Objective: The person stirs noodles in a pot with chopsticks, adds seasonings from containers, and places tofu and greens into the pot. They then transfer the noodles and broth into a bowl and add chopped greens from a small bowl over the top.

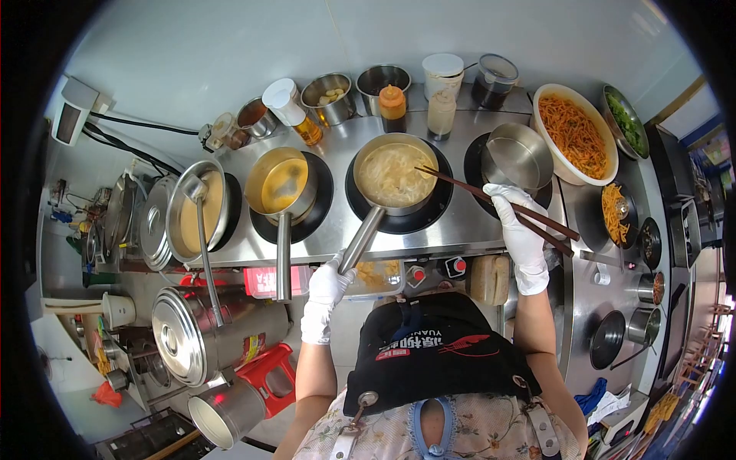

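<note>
My left hand [331,284], in a white glove, is closed around the handle [363,239] of a saucepan [423,201]. Pale noodles [392,170] in cloudy liquid fill that pan, which sits on a round black burner. My right hand [517,230], also gloved, grips a pair of long dark chopsticks [540,220]. Their tips reach over the right side of the pan and touch the noodles or the liquid. To the left stands a second saucepan [285,184] with yellow-orange liquid. A steel pot [515,157] rests on the burner to the right, near my right hand.
A wide pan [226,201] of tan liquid holds a ladle [204,245], whose handle juts past the counter's front edge. Squeeze bottles [393,107] and steel containers line the back. At right is a white tub [611,170] of orange shreds. A large lidded pot [180,337] stands lower left.
</note>
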### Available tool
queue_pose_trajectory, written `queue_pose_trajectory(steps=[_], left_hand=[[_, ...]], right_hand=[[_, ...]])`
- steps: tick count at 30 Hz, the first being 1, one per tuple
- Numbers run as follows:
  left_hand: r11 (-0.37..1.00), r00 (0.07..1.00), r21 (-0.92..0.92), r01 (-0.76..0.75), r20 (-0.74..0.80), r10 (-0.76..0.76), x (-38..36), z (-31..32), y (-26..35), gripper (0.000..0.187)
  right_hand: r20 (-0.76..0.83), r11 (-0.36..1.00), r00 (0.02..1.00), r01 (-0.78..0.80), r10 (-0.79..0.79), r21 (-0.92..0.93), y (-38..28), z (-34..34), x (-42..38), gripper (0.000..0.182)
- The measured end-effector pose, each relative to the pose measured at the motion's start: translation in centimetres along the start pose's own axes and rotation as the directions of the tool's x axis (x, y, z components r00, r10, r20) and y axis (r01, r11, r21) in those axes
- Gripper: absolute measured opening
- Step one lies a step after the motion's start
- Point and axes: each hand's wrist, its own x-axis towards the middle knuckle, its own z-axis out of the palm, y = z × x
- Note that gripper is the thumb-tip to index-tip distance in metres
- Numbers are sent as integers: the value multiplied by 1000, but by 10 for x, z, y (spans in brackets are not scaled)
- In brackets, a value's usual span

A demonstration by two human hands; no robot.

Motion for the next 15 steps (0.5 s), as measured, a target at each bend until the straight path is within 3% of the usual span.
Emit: queue_pose_trajectory(steps=[15], left_hand=[[1000,1000,-10,7,20,-7,-3,-8,8,63]], right_hand=[[-3,999,1000,29,-29,-19,0,-4,-1,11]])
